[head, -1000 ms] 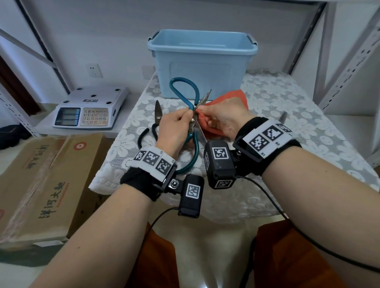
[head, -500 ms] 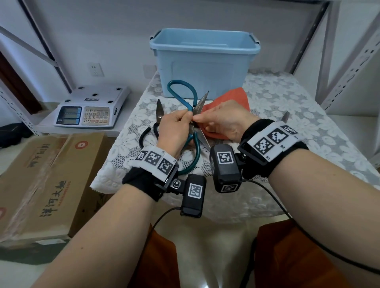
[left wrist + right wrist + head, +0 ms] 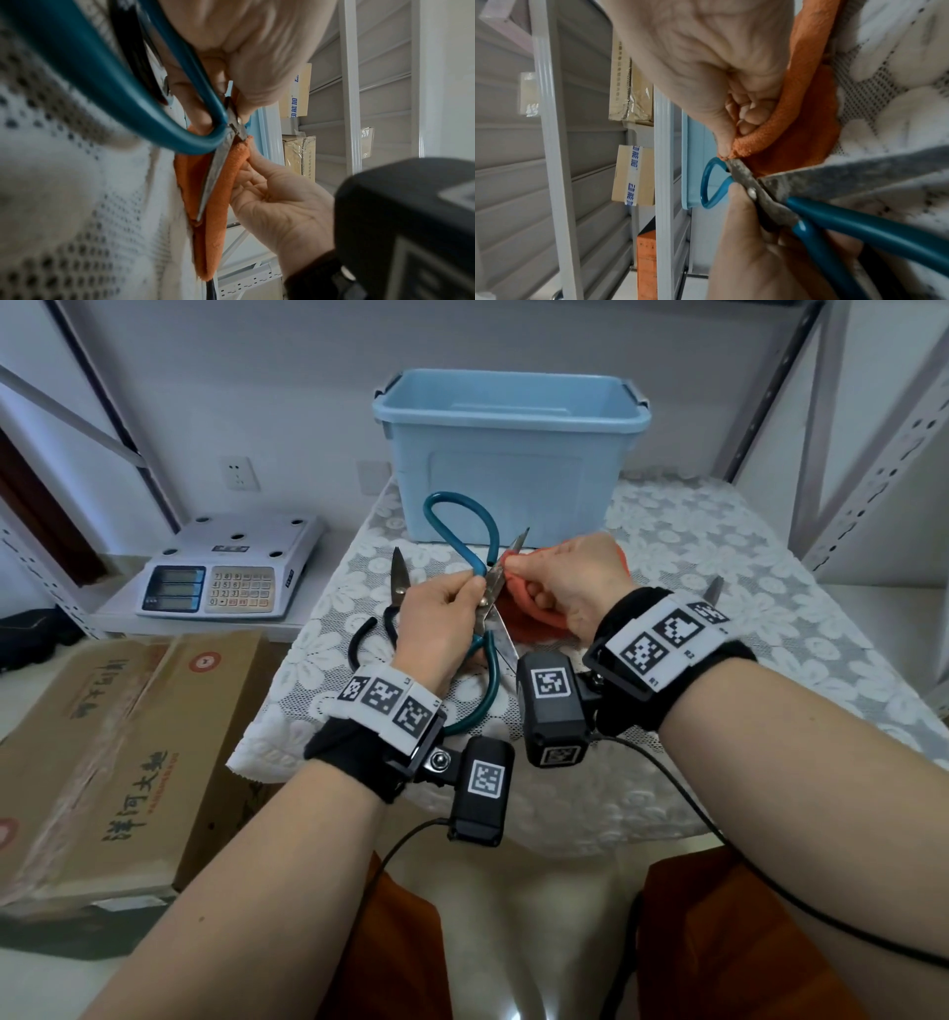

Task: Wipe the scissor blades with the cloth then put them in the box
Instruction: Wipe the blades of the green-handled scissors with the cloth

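I had my left hand (image 3: 441, 618) closed around the teal-handled scissors (image 3: 485, 588) at the pivot, holding them open and raised above the lace tablecloth (image 3: 719, 588). One teal loop stood up toward the far side, in front of the blue box (image 3: 508, 454); the other loop curved down toward the near edge of the table, under my left wrist. The upper blade pointed up and to the right, and the lower blade pointed back toward me.

My right hand (image 3: 565, 582) gripped the orange cloth (image 3: 529, 613), with thumb and fingers pinching a fold of it against the upper blade, just right of the pivot. In the left wrist view the cloth (image 3: 218, 182) wrapped both sides of a blade, and the rest of it hung down to the tablecloth. In the right wrist view my fingertips (image 3: 725, 148) pressed the cloth's edge onto the blade near the rivet.

The box sat at the far end of the table, well apart from the scissors. A black-handled pair of scissors (image 3: 382, 608) lay on the tablecloth just left of my left hand. Another blade tip (image 3: 714, 590) showed behind my right wrist. A white weighing scale (image 3: 231, 572) sat on a low shelf at the left, with a cardboard carton (image 3: 113, 752) nearer to me.
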